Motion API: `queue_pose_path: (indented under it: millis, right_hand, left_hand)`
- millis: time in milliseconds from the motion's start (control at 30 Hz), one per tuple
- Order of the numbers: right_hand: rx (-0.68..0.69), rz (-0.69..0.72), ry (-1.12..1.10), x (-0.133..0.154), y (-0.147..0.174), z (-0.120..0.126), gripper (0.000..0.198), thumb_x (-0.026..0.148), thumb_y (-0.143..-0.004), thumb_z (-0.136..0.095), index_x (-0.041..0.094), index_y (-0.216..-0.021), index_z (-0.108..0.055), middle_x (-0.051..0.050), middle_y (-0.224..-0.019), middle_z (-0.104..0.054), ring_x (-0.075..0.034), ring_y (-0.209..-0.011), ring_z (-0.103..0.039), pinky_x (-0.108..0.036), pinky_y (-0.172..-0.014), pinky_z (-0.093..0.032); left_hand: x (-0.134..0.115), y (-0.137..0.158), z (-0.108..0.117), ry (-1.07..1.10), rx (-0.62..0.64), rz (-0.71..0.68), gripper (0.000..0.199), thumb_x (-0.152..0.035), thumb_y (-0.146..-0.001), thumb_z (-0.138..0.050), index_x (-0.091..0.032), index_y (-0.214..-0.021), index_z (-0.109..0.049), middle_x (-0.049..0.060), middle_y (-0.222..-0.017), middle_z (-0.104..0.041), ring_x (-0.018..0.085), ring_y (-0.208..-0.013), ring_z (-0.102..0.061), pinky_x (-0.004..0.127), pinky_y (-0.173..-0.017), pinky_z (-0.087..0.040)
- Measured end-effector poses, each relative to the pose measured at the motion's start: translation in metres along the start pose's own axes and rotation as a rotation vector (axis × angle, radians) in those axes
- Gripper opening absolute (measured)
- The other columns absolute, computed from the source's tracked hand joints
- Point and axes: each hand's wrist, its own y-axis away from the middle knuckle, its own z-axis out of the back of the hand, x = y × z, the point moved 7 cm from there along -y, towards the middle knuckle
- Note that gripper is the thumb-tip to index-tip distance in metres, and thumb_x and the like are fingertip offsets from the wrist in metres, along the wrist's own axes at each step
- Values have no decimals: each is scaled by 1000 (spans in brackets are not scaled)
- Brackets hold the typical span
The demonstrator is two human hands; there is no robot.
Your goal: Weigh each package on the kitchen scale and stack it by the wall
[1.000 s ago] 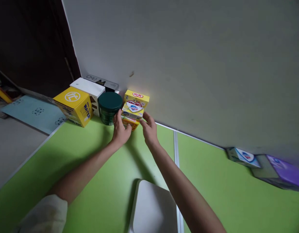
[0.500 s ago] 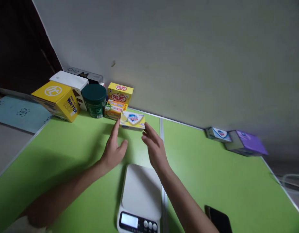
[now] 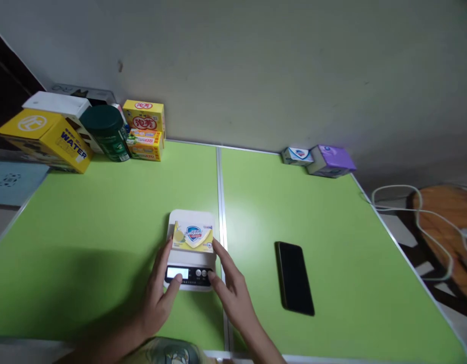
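Observation:
A yellow and white Safeguard soap box (image 3: pixel 193 235) is over the plate of a white kitchen scale (image 3: pixel 191 259), lying on it or just above; I cannot tell which. My left hand (image 3: pixel 159 288) has its fingers at the box's left end, its thumb by the lit display. At the right end are the fingers of my right hand (image 3: pixel 233 285), its thumb near the round buttons. The box is held between the two hands' fingertips.
Along the back left stand a yellow WATER box (image 3: pixel 47 139), a dark green tub (image 3: pixel 106 132), a yellow carton (image 3: pixel 144 115) and an orange box (image 3: pixel 145 145). A small soap box (image 3: pixel 297 155) and a purple pack (image 3: pixel 332 162) sit back right. A phone (image 3: pixel 295 278) lies on the right.
Both hands have brought the yellow soap box from near the back boxes toward me, over the scale. The camera view has shifted, showing more of the table's right side and front edge.

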Motion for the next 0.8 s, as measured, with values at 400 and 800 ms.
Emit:
queue_pose_path:
  millis: [400,800]
  right_hand:
    - [-250,24,-57,-7,2,57,42,43,-86,-62,31,-126,-61,-7,-136,-60,-28,-129,-53,-52,-110,-42]
    - [-166,144,220,16,-5,45,44,35,-89,-57,35,-133,-53,-5,-141,-54,-27,-133,-48,-52,-108,-43]
  left_hand:
    - [-11,-19,50,-196,-188,-133,62,-23,-91,-47,-28,-150,-28,7,-158,-32,24,-146,-27,49,-120,-22]
    - [-33,-32,60,-345,-155,-240,61,-20,-91,-46,-27,-149,-29,10,-153,-40,25,-142,-37,48,-116,-33]
